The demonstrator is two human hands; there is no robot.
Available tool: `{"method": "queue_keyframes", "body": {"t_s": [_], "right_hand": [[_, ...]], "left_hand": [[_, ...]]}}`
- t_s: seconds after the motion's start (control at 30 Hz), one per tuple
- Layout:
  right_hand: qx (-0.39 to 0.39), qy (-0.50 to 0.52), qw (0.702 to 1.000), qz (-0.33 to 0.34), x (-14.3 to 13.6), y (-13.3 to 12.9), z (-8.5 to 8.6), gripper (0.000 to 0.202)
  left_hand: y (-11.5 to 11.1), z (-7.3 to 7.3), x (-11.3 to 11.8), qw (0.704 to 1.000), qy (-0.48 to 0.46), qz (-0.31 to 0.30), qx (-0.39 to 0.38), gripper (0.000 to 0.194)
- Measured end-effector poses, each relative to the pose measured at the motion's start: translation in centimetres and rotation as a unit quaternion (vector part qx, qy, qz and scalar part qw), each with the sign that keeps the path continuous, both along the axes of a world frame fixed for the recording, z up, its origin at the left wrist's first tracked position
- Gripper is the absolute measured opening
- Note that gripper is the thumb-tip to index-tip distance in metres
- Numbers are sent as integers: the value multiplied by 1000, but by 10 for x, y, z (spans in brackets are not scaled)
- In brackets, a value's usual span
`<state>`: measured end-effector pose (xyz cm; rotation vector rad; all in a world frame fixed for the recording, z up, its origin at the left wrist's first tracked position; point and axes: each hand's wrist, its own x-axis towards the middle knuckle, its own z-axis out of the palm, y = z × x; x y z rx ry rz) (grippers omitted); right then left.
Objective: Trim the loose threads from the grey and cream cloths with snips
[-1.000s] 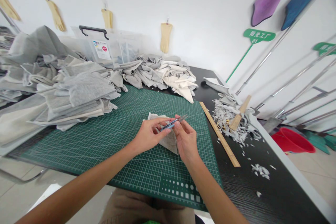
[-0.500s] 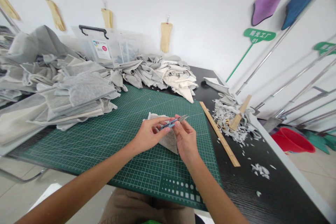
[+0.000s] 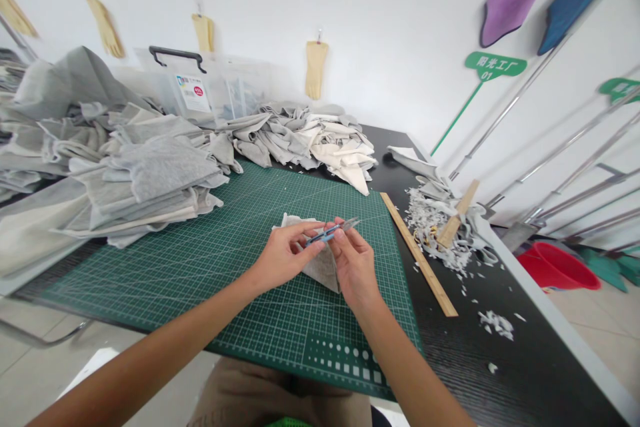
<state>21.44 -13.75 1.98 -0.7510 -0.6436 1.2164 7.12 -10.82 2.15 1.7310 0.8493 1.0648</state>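
Note:
Both hands meet over the green cutting mat (image 3: 250,220), around a small blue-handled tool with metal tips (image 3: 326,235), which looks like small scissors or snips. My left hand (image 3: 283,257) pinches its blue handle end between thumb and fingers. The fingers of my right hand (image 3: 356,267) close on the tool near its metal end, which points up to the right. Beneath the hands a small grey cloth piece (image 3: 323,270) lies on the mat, partly covered by them.
Grey cloths (image 3: 150,170) are heaped at left, with grey and cream cloths (image 3: 335,143) behind the mat. A clear box (image 3: 187,97) stands behind. To the right lie a wooden ruler (image 3: 417,253) and white scraps (image 3: 435,227). A red bucket (image 3: 557,267) is beyond the table.

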Motion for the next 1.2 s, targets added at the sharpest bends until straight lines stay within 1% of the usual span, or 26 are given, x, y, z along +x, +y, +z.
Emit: {"method": "queue_keyframes", "body": {"t_s": [0.27, 0.47, 0.63, 0.9, 1.2], "right_hand": [[1, -4, 1000, -1, 0, 0, 1, 23], [2, 10, 1000, 2, 0, 0, 1, 24], [1, 5, 1000, 3, 1, 0, 1, 25], [2, 4, 1000, 0, 1, -1, 1, 26], [5, -4, 1000, -7, 2, 1, -1, 24]], "left_hand": [[1, -3, 0, 1000, 12, 6, 4, 38], [1, -4, 0, 1000, 30, -3, 3, 39], [2, -5, 0, 999, 31, -8, 5, 36], [2, -3, 0, 999, 32, 5, 18, 31], [3, -5, 0, 999, 33, -2, 20, 29]]}}
